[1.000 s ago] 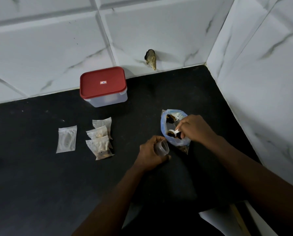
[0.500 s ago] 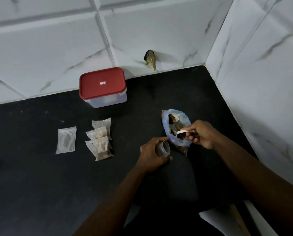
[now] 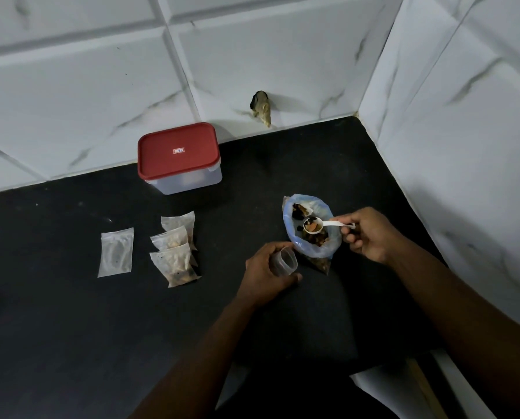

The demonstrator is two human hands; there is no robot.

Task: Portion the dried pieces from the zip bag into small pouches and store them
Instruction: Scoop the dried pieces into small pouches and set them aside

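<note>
As crinkled zip bag gapes, right hand pinches scoop.

Matt black counter, glossy marbled wall tiles, clear plastic zip bag, white plastic scoop.

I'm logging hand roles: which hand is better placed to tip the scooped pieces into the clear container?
Right. The right hand holds the loaded white scoop over the zip bag; the left hand only grips the clear container close beside the bag.
</note>
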